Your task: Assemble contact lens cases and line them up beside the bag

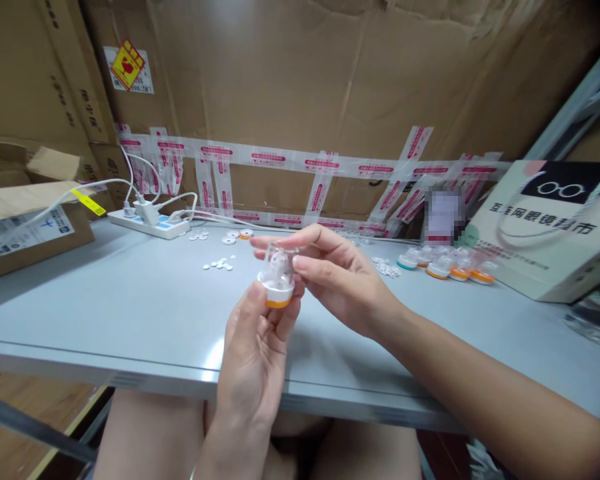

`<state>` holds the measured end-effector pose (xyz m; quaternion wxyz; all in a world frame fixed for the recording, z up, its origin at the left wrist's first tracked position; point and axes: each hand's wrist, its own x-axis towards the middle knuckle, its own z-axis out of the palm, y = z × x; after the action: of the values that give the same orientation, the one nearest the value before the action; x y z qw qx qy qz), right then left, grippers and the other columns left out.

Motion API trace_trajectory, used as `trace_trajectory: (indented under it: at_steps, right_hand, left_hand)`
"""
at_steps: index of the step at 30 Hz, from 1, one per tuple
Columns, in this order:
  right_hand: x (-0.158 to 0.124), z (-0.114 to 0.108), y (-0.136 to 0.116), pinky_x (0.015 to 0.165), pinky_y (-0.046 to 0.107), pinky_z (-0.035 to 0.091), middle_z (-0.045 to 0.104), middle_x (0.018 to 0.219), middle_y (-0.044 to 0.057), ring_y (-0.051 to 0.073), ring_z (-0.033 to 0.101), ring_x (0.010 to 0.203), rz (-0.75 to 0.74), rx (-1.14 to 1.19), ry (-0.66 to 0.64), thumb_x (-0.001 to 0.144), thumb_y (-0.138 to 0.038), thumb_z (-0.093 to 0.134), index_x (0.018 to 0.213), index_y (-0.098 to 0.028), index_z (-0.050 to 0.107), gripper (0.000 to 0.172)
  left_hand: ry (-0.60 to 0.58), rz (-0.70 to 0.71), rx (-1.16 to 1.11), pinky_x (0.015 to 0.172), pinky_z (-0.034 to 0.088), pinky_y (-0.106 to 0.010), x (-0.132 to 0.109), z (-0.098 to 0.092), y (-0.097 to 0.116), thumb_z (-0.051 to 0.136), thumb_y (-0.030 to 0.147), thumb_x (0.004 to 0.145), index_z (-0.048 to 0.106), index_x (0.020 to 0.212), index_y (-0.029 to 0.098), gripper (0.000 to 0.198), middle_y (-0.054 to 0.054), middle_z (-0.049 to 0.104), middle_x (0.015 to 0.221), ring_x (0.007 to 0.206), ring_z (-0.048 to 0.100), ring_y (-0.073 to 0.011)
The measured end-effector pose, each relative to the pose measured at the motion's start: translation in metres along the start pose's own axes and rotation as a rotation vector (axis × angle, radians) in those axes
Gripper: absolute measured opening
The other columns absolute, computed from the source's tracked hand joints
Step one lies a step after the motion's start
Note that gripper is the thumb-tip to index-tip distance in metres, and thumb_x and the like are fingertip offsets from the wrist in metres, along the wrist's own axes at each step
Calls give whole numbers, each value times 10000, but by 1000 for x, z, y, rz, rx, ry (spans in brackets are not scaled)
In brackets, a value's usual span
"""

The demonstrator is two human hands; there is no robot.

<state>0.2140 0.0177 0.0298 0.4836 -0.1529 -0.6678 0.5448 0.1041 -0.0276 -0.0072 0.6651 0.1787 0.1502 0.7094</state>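
Note:
Above the table's front half, my left hand (260, 340) is closed around the base of a small contact lens cleaner case (279, 293). The base is white with an orange bottom and stands upright. On top is a clear cup-like cover (276, 253), pinched between the thumb and fingers of my right hand (337, 273). White parts show through the cover; whether it is fully seated, I cannot tell. Behind my hands lie small white discs (221, 264) and white rings (229, 238), one of them with orange.
Several similar cases (459, 267) with orange or teal bottoms stand at the right, near a paper bag (545, 233). Small white pieces (386, 268) lie beside them. At the back left are a power strip (163, 229) with cables and an open cardboard box (30, 227).

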Motion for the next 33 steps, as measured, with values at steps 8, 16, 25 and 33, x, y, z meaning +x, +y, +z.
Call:
trace_trajectory:
  at_steps: [8, 16, 25, 33]
  right_hand:
    - [2, 3, 1, 642, 259, 508, 663, 794, -20, 110, 606, 691, -22, -81, 143, 736, -325, 738, 803, -239, 617, 163]
    - [-1, 0, -1, 814, 334, 537, 717, 971, 26, 173, 664, 966, -29, 23, -1, 810, -286, 671, 839, -238, 596, 94]
    - [1, 6, 0, 664, 241, 533, 663, 855, -16, 105, 632, 744, -45, -74, 179, 660, -313, 803, 775, -221, 569, 277]
    - [-1, 6, -2, 715, 247, 553, 676, 921, 7, 107, 649, 792, -73, -88, 139, 754, -267, 731, 804, -212, 571, 176]
  left_hand:
    - [-33, 58, 55, 749, 583, -158, -1, -3, -6, 724, 212, 760, 718, 813, 146, 84, -35, 748, 848, 792, 720, -127]
    - [14, -158, -36, 561, 577, -109, -2, 2, 5, 667, 245, 812, 718, 827, 141, 117, -32, 755, 746, 624, 723, -122]
    - [-30, 28, 12, 783, 581, -183, -1, -3, -4, 681, 144, 793, 728, 842, 143, 68, -37, 747, 889, 801, 713, -109]
    - [-59, 53, 34, 768, 577, -173, -2, -3, -3, 697, 204, 791, 736, 809, 143, 74, -45, 750, 848, 785, 712, -107]
